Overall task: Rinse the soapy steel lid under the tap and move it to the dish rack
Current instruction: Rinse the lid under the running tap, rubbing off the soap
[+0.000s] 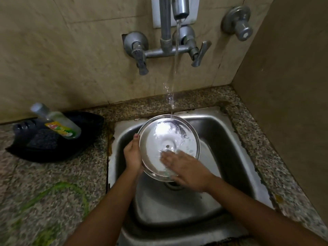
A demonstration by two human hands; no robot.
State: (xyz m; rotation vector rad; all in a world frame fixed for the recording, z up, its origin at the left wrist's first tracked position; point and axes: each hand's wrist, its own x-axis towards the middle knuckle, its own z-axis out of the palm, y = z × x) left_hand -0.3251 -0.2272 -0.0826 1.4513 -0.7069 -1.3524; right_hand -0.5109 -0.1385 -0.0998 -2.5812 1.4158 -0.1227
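A round steel lid is tilted over the steel sink, its inner face toward me and wet. Water from the tap falls in a thin stream onto the lid's far rim. My left hand grips the lid's left edge, thumb over the rim. My right hand lies flat on the lid's lower right face, fingers spread and blurred. No dish rack is in view.
A black tray at the left holds a dish soap bottle and a dark scrubber. A speckled granite counter surrounds the sink, with a green smear near its front. Tap valves stick out from the tiled wall.
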